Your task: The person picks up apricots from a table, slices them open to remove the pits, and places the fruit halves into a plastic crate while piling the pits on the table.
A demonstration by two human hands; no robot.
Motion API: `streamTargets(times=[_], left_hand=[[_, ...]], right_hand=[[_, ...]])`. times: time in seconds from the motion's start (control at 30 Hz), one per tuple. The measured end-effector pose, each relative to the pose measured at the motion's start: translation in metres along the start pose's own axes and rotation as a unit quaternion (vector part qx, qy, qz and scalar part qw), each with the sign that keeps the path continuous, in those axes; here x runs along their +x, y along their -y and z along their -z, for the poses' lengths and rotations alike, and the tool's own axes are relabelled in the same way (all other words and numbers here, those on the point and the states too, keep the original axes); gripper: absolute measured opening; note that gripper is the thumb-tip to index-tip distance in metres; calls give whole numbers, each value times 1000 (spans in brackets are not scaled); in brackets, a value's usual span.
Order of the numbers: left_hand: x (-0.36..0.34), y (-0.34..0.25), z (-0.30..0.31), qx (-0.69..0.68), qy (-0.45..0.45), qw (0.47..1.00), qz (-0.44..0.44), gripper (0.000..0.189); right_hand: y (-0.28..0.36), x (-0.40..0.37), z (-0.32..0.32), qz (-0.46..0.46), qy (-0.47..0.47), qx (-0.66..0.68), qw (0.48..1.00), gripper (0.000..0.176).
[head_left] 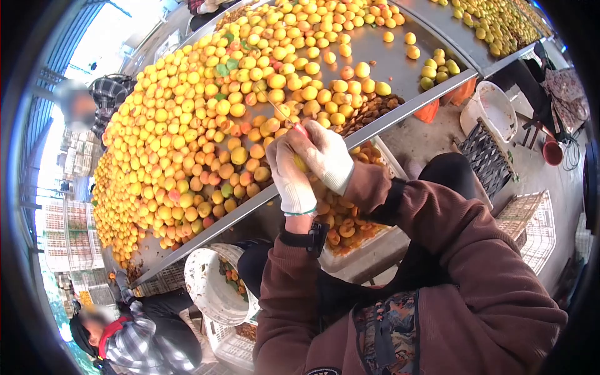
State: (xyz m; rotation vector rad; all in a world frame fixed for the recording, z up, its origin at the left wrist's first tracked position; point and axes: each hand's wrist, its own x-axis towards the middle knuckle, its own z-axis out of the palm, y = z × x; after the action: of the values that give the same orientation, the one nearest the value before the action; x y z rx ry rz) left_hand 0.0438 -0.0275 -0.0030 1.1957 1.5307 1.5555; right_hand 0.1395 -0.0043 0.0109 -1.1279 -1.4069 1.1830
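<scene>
My left hand [290, 178], in a white glove, is closed around a yellow apricot [300, 164], most of which the fingers hide. Pressed against it, my gloved right hand [328, 153] grips a small knife [301, 129] with a red handle. Its thin blade points up and away over the table. Both hands are just above the near edge of a metal table [400, 75] heaped with yellow-orange apricots [187, 125]. Directly below my hands sits a crate of halved apricots [344, 234].
Brown pits [378, 112] lie along the table's raised edge, and green fruits [437, 67] sit at its corner. A white bucket [215, 284] stands at lower left, another bucket [494, 109] at right. Plastic crates [531, 222] are around. A person [137, 337] sits at lower left.
</scene>
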Motion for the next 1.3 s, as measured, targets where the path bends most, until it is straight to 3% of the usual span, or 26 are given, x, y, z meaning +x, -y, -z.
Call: streamTargets(times=[0.1, 0.13, 0.17, 0.23, 0.27, 0.33, 0.4, 0.47, 0.5, 0.57, 0.6, 0.7, 0.73, 0.77, 0.8, 0.83, 0.9, 0.93, 0.97, 1.0, 1.1, 1.17, 1.3], left_hand=[[1, 1, 5, 110, 22, 992, -60, 24], [-2, -12, -2, 35, 13, 999, 9, 22], [-2, -10, -4, 34, 12, 999, 6, 22], [-4, 2, -7, 282, -1, 948, -151, 18], [-3, 8, -7, 282, 0, 947, -151, 18], [-1, 13, -9, 128, 34, 990, -39, 16], [-2, 18, -12, 86, 45, 995, 1, 24], [-5, 22, -14, -31, 62, 994, 88, 34], [-8, 14, -16, -31, 62, 993, 90, 34], [-16, -13, -21, -278, 21, 921, 271, 36], [-15, -16, -17, -320, 33, 885, 336, 36], [-23, -27, -16, -319, 9, 875, 365, 30], [-21, -25, -13, -296, 2, 883, 363, 29], [-18, -19, -10, -294, 6, 885, 360, 29], [-16, -10, -6, -45, 60, 980, 184, 28], [-14, -7, -6, 206, 105, 973, -16, 28], [-10, -4, -14, 254, 77, 962, -55, 28], [-11, -3, -21, 74, 30, 997, 1, 28], [-14, -1, -26, -108, -20, 992, 61, 29], [-11, 6, -23, -87, -7, 995, 37, 31], [-3, 14, -18, -260, 29, 949, 175, 32], [-4, 18, -15, -293, 58, 927, 227, 38], [-21, -26, -24, -301, 3, 898, 322, 47]], right_hand=[[6, -3, -6, -52, -52, 9, 997, 33], [6, -1, -6, -52, -69, -7, 996, 32], [7, -1, -4, -49, -69, -7, 996, 32], [12, -5, 0, -76, -69, -31, 994, 32], [5, -6, 0, -56, -78, -15, 995, 30], [3, -7, 2, -57, -80, -29, 995, 28], [2, -9, 6, -59, -83, -45, 994, 26], [3, -12, 12, 63, -99, -118, 986, 19], [4, -13, 14, 62, -98, -119, 986, 19], [6, -13, 20, 119, -56, -177, 975, 21], [4, -13, 23, 165, -39, -209, 963, 20], [1, -14, 27, 209, -8, -234, 950, 20], [5, -15, 29, 181, 3, -207, 961, 22], [4, -15, 26, 183, -2, -206, 961, 22], [-1, -14, 21, 110, -26, -144, 983, 22], [-5, -12, 15, 37, -49, -80, 995, 23], [-7, -8, 7, -5, -81, -51, 995, 23], [-6, -5, 7, -7, -89, -48, 995, 24], [-7, -5, 6, -12, -94, -45, 994, 24], [1, -9, 9, -2, -94, -41, 995, 25], [9, -11, 16, 50, -89, -105, 989, 24], [4, -11, 21, 121, -79, -138, 980, 22], [-1, -9, 28, 183, -25, -195, 963, 24]])
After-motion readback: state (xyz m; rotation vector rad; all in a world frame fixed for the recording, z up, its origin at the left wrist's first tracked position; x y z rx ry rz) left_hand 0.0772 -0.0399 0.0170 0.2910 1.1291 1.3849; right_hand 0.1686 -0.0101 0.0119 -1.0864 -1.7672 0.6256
